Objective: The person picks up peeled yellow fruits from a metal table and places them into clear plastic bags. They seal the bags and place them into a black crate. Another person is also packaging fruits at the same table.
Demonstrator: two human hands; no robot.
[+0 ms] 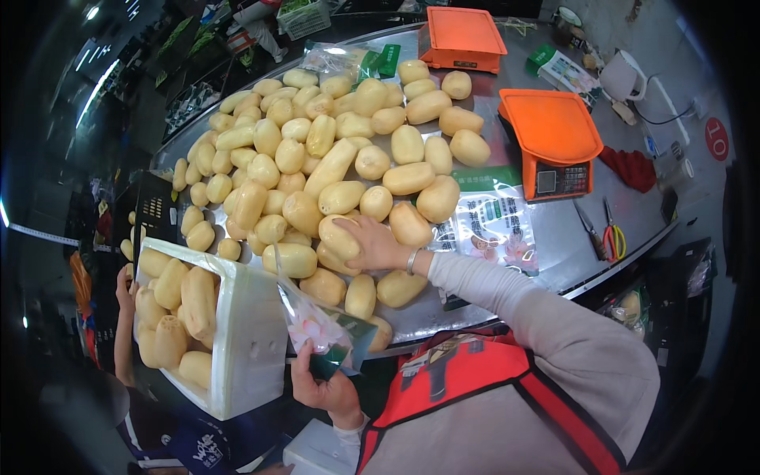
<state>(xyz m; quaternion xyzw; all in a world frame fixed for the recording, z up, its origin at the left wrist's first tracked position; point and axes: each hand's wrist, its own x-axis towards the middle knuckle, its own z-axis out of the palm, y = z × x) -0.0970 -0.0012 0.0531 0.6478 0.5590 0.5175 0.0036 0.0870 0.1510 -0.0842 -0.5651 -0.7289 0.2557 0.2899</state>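
Peeled, pale lotus root pieces (370,162) lie in a large heap on the metal table. My right hand (372,244) reaches into the near side of the heap, its fingers curled over one lotus root piece (336,236). In front of my body, at the table's near edge, my left hand (323,386) pinches a clear plastic bag with a green base and pink flower print (317,326). The bag's upper end stands up close to the heap. Whether anything is inside it I cannot tell.
At left, a co-worker's hand (125,291) is at a tilted white foam box (252,348) full of lotus roots. Two orange scales (550,131) stand at the far right, with flat printed bags (495,229) before them. Scissors (613,237) and a knife (589,229) lie near the right edge.
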